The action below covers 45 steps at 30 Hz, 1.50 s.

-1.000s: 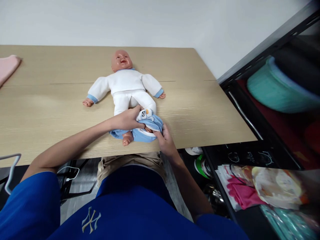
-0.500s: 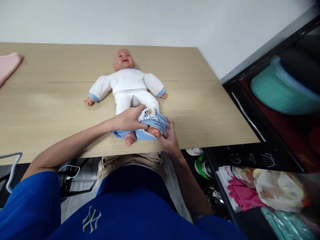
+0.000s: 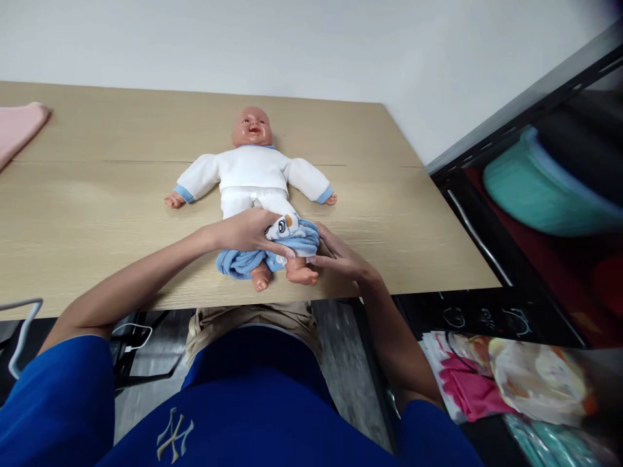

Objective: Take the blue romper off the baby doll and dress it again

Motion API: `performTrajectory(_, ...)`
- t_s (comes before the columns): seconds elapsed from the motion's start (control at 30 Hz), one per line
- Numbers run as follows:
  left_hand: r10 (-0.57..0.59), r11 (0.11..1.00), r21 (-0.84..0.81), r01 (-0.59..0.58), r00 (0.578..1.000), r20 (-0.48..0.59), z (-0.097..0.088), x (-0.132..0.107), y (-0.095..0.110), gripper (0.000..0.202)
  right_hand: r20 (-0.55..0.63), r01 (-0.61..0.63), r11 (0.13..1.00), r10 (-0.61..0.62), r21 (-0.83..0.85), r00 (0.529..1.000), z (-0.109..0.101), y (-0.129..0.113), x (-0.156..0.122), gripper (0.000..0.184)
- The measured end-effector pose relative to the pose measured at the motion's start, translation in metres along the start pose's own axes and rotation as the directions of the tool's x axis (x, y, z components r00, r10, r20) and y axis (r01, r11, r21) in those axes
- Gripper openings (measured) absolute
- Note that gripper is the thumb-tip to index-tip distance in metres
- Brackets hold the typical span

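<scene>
A baby doll [image 3: 254, 170] in a white top and white trousers lies on its back, its feet toward me. Blue trousers [image 3: 239, 263] with a white embroidered patch are bunched around both its lower legs, and its bare feet stick out of them. My left hand [image 3: 248, 232] lies across the lower legs, thumb and fingers closed on the bunched cloth by the patch. On the other side, my right hand [image 3: 341, 254] grips the same cloth at the ankle of the leg on my right. Some fingertips are hidden behind the fabric.
The doll lies on a wooden table [image 3: 389, 214] against a white wall. Pink cloth [image 3: 19, 126] rests at the far left. Close on the right stands a black shelf with a teal basin [image 3: 545, 188], a pink glove [image 3: 474, 389] and plastic packets [image 3: 540, 383].
The foot on my right now sticks out further from the blue cloth. My right hand has shifted outward along that leg, and the doll has moved slightly toward me and rightward in view.
</scene>
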State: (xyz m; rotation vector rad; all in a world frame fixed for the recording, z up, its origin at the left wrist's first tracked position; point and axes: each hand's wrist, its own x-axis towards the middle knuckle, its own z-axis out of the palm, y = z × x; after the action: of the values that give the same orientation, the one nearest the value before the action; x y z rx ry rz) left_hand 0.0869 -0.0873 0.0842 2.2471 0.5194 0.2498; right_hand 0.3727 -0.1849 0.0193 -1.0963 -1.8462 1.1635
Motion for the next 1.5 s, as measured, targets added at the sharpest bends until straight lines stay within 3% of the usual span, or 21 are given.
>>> performTrajectory(0.1, -0.053, 0.987, 0.147, 0.066, 0.995, -0.089, 0.002, -0.009, 0.003, 0.063, -0.014, 0.054, 0.993, -0.056, -0.108, 0.998, -0.010, -0.006, 0.005, 0.047)
performTrajectory(0.2, -0.071, 0.955, 0.270, 0.120, 0.980, -0.186, -0.003, -0.027, 0.008, 0.067, -0.043, 0.079, 0.996, -0.081, -0.052, 0.996, -0.015, -0.006, 0.018, 0.040)
performTrajectory(0.37, -0.167, 0.965, 0.195, 0.173, 0.985, -0.046, -0.029, -0.063, 0.007, 0.046, -0.079, 0.007, 0.999, -0.004, 0.049, 0.997, -0.022, 0.007, 0.050, 0.045)
performTrajectory(0.43, -0.172, 0.974, 0.148, 0.170, 0.985, 0.003, -0.038, -0.075, 0.001, 0.037, -0.105, 0.039, 0.998, -0.034, 0.047, 0.994, -0.022, 0.013, 0.062, 0.045)
performTrajectory(0.5, -0.159, 0.978, 0.129, 0.162, 0.987, -0.032, -0.039, -0.083, -0.006, 0.029, -0.117, 0.111, 0.993, -0.106, 0.037, 0.987, -0.019, 0.016, 0.072, 0.043)
performTrajectory(0.57, -0.144, 0.972, 0.158, 0.171, 0.975, -0.168, -0.034, -0.090, -0.014, 0.022, -0.137, 0.172, 0.984, -0.165, 0.039, 0.977, -0.014, 0.018, 0.080, 0.040)
performTrajectory(0.67, -0.113, 0.965, 0.165, 0.205, 0.889, -0.445, -0.019, -0.094, -0.029, 0.019, -0.219, 0.211, 0.976, -0.193, 0.062, 0.957, -0.003, 0.022, 0.087, 0.037)
performTrajectory(0.73, -0.117, 0.979, 0.077, 0.190, 0.826, -0.551, -0.009, -0.092, -0.041, 0.019, -0.288, 0.207, 0.975, -0.178, 0.075, 0.941, 0.005, 0.026, 0.090, 0.036)
performTrajectory(1.0, -0.296, 0.950, -0.277, 0.141, 0.684, -0.667, 0.009, -0.063, -0.101, 0.020, -0.530, 0.099, 0.993, -0.122, -0.071, 0.839, 0.027, 0.041, 0.121, 0.046)
performTrajectory(1.07, -0.310, 0.949, -0.271, 0.160, 0.630, -0.712, 0.010, -0.061, -0.100, 0.023, -0.542, 0.109, 0.989, -0.146, -0.100, 0.828, 0.028, 0.040, 0.128, 0.045)
performTrajectory(1.13, -0.234, 0.968, -0.135, 0.210, 0.577, -0.783, 0.008, -0.063, -0.094, 0.027, -0.547, 0.127, 0.977, -0.200, -0.169, 0.813, 0.028, 0.039, 0.129, 0.043)
performTrajectory(1.17, -0.185, 0.972, -0.064, 0.227, 0.570, -0.800, 0.006, -0.064, -0.090, 0.027, -0.546, 0.133, 0.970, -0.224, -0.202, 0.807, 0.028, 0.039, 0.129, 0.042)
performTrajectory(1.23, -0.144, 0.976, -0.014, 0.217, 0.597, -0.789, 0.001, -0.063, -0.086, 0.029, -0.545, 0.126, 0.966, -0.231, -0.224, 0.806, 0.027, 0.040, 0.129, 0.040)
performTrajectory(1.33, -0.211, 0.977, -0.136, 0.167, 0.617, -0.758, -0.007, -0.051, -0.094, 0.037, -0.579, 0.085, 0.982, -0.168, -0.167, 0.798, 0.025, 0.043, 0.140, 0.040)
performTrajectory(1.5, -0.331, 0.941, -0.316, 0.120, 0.510, -0.794, -0.015, -0.022, -0.117, 0.052, -0.636, 0.038, 0.992, -0.108, -0.122, 0.764, 0.020, 0.051, 0.168, 0.046)
